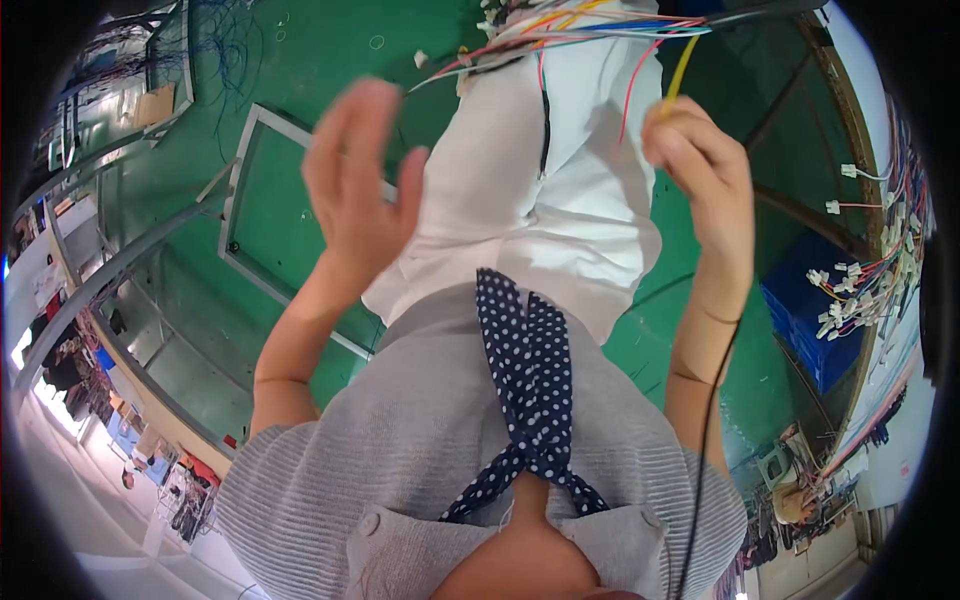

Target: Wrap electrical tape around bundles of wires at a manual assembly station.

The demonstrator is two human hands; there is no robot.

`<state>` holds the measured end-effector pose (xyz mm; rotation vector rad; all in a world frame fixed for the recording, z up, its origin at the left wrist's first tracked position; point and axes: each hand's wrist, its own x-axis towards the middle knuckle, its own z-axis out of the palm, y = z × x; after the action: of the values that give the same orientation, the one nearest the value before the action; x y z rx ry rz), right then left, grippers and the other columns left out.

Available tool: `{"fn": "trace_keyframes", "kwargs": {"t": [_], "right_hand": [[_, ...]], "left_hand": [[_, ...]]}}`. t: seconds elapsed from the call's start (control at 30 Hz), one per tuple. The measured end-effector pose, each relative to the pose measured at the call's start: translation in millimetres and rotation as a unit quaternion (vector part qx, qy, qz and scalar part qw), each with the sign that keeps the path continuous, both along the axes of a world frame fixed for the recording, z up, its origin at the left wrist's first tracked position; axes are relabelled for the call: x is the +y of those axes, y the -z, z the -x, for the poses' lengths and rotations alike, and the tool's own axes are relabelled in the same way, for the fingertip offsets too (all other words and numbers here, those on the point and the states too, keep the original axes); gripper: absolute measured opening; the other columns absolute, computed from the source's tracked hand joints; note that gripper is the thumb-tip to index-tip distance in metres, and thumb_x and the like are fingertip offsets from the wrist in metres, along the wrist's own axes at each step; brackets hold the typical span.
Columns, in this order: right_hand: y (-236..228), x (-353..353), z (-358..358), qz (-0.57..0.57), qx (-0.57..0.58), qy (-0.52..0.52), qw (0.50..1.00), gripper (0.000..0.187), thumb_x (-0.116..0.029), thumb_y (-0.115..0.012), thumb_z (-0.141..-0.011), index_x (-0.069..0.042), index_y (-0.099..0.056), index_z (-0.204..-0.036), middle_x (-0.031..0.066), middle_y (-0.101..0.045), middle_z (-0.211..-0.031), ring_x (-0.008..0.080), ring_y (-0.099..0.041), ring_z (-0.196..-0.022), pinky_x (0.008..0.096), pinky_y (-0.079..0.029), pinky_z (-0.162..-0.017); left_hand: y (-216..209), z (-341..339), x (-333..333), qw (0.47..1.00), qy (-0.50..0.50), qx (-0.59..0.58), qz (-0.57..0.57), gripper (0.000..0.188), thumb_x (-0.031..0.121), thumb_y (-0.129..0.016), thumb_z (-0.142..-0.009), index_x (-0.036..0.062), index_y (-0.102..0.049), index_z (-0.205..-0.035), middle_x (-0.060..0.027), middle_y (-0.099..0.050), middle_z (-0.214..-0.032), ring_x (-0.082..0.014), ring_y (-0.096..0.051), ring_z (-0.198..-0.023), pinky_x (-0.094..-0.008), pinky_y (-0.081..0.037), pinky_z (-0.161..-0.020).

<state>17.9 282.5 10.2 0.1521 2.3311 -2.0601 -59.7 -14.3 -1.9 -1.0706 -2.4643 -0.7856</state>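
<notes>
A bundle of coloured wires [560, 38] stretches across the white cloth over my lap, at the top of the view. Its right end runs into a black sleeve [765, 13]. Thumb and fingers of my right hand [705, 165] are closed on a yellow wire [682, 70] that comes off the bundle. A little left of the lap, my left hand [352, 185] is raised and slightly blurred, its fingers stretched out with nothing in them. The left wire ends lie just beyond its fingertips, beside a small white connector [420, 60]. A black-sleeved wire [546, 135] hangs down onto the white cloth.
To the right, many wires with white connectors [845, 290] hang along a board's edge, above a blue crate [815, 320]. A grey metal frame [236, 190] stands on the green floor at left. More dark wires [225, 60] lie at the upper left.
</notes>
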Motion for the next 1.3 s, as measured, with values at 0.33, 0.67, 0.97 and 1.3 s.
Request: {"fn": "trace_keyframes", "kwargs": {"t": [0.33,0.67,0.97,1.3], "right_hand": [[-6.7,-33.0,-18.9,0.152,0.047,0.084,0.984,0.027,-0.019,-0.054,-0.092,0.002,-0.060,-0.077,0.0078,-0.060,-0.089,0.0032,-0.038,-0.058,0.0174,-0.026,-0.050],[-2.9,-65.4,20.7,0.309,0.064,0.072,0.946,0.027,-0.020,-0.049,-0.096,0.001,-0.056,-0.081,0.0121,-0.058,-0.092,0.0173,-0.054,-0.080,0.0265,-0.041,-0.072],[-0.6,-56.8,13.2,0.175,0.062,0.147,0.971,0.026,-0.016,-0.045,-0.097,0.006,-0.058,-0.093,0.0183,-0.059,-0.110,0.0194,-0.056,-0.084,0.0320,-0.046,-0.077],[10.4,-80.7,-21.9,0.216,-0.056,0.001,0.975,0.041,-0.032,-0.039,-0.098,0.005,-0.054,-0.096,0.0206,-0.056,-0.111,0.0231,-0.060,-0.084,0.0325,-0.050,-0.075]], "left_hand": [[-9.4,-44.8,52.9,0.521,0.287,-0.795,-0.119,0.038,0.018,-0.054,-0.094,0.0038,-0.043,-0.128,-0.0068,-0.058,-0.108,-0.0163,-0.056,-0.101,-0.0309,-0.043,-0.091],[-4.5,-46.4,36.1,0.954,0.005,-0.296,-0.041,0.045,0.023,-0.077,-0.069,0.0078,-0.054,-0.104,-0.0095,-0.055,-0.089,-0.0265,-0.057,-0.079,-0.0369,-0.045,-0.067],[-2.9,-31.3,9.2,0.889,0.067,-0.450,0.046,0.018,0.018,-0.062,-0.084,0.0037,-0.052,-0.080,-0.0114,-0.055,-0.078,-0.0294,-0.055,-0.076,-0.0415,-0.042,-0.068],[-10.6,-18.0,-8.3,0.962,0.125,-0.235,0.065,0.006,0.008,-0.060,-0.084,0.0033,-0.062,-0.086,-0.0122,-0.054,-0.091,-0.0310,-0.055,-0.077,-0.0399,-0.046,-0.069]]}}
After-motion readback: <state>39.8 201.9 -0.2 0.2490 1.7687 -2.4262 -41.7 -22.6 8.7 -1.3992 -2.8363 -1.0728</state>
